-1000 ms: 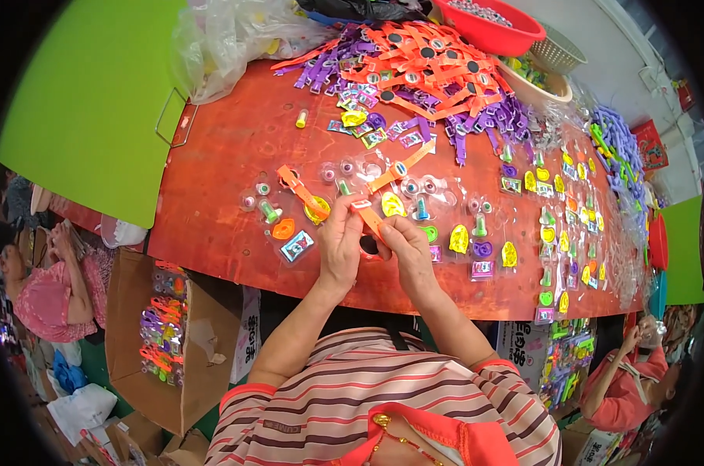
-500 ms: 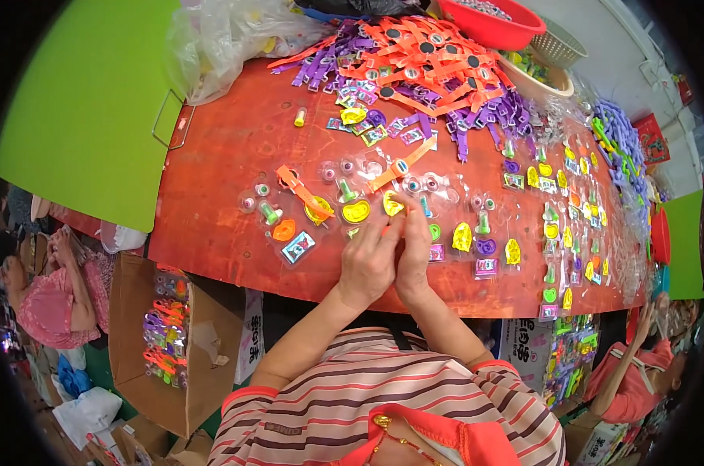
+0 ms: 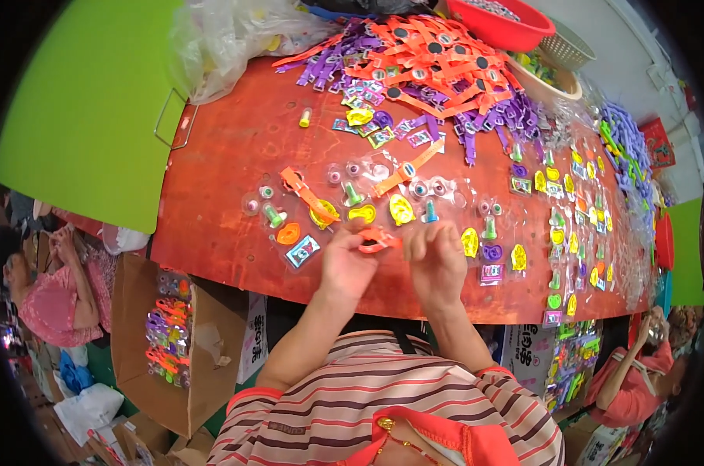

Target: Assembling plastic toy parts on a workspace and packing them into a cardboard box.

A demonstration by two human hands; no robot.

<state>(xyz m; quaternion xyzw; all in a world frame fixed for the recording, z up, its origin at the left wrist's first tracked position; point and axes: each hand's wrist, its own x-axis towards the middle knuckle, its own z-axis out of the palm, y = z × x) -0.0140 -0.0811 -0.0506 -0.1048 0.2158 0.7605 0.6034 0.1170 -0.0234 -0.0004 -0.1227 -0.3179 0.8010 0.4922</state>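
Orange plastic strap piece (image 3: 377,239), thin and glossy, is pinched between the fingertips of the left hand (image 3: 344,268) and touched by the right hand (image 3: 437,260), just above the near table edge. Judged step: a small toy part is being fitted or sorted; a fine two-handed alignment seems called for next. Just beyond the grip, clear blister pockets (image 3: 352,190) are laid, holding yellow moulded shapes (image 3: 401,208) and green pegs (image 3: 273,215). Farther beyond, a heap of orange and purple straps (image 3: 437,66) is piled on the worn red table (image 3: 228,155). Left of and below the grip, a cardboard box (image 3: 181,349) of packed sets is seen
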